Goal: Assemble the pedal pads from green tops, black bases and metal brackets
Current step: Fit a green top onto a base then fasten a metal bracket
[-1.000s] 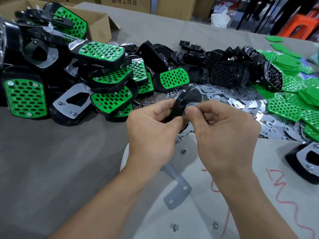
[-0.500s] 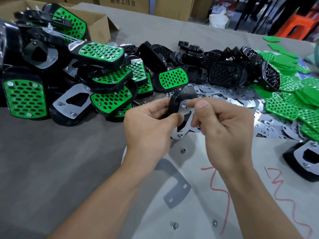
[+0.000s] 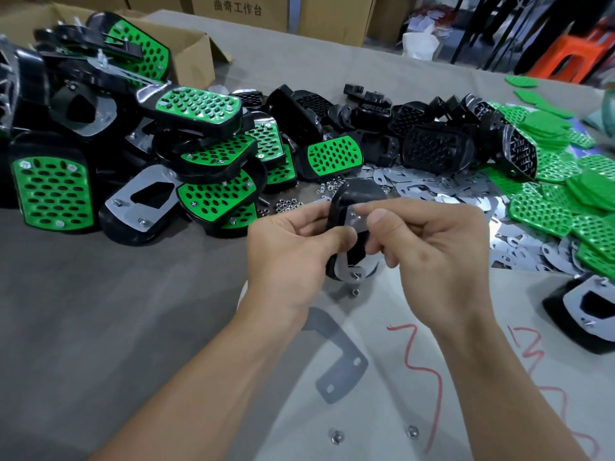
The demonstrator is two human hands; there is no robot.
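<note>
Black base (image 3: 357,194) with one metal bracket (image 3: 346,271) lying against its underside is held upright between both hands. The left hand (image 3: 293,247) curls round its left edge, and the right hand (image 3: 432,247) pinches the bracket's upper corner between thumb and forefinger. One loose nut (image 3: 355,292) lies just below the base, with two hex nuts (image 3: 336,437) further below. Far beyond the base, one carton (image 3: 238,10) reads "曲奇工作台".
</note>
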